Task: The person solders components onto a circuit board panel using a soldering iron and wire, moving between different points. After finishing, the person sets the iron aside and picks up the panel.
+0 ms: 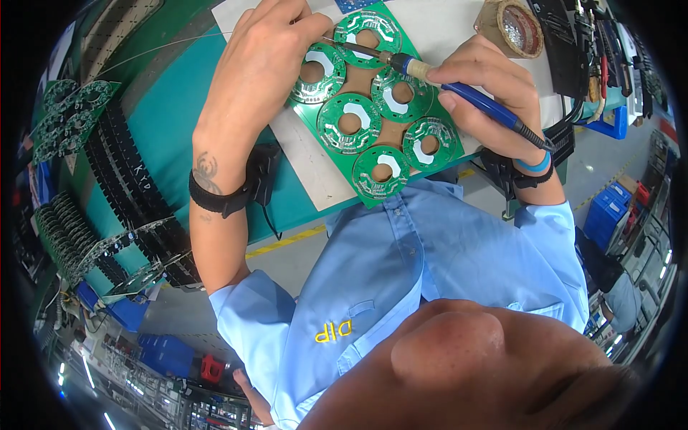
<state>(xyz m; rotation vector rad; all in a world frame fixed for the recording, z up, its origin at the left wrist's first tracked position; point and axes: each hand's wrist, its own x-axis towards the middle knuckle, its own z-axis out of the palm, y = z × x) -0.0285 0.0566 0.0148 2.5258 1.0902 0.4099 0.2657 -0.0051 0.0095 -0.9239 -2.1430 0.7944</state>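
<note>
A green panel of several ring-shaped circuit boards point(328, 118) lies under both hands, with round holes showing brown through the rings. My right hand point(494, 89) is closed around the blue handle of a soldering iron point(476, 102). The iron's metal shaft points left across the upper rings, its tip close to my left fingers. My left hand point(269, 54) is over the panel's upper left edge, its fingers pinched together on a thin solder wire point(179, 44) that trails off to the left. Where the wire meets the iron is too small to make out.
Beneath the panel is a pale sheet point(315, 172) on a teal bench top point(172, 89). A round tape-covered container point(517, 30) stands at upper right, beside hand tools point(598, 68). Leftward are other green boards point(72, 118), black slotted strips point(129, 168) and a row of boards point(64, 233).
</note>
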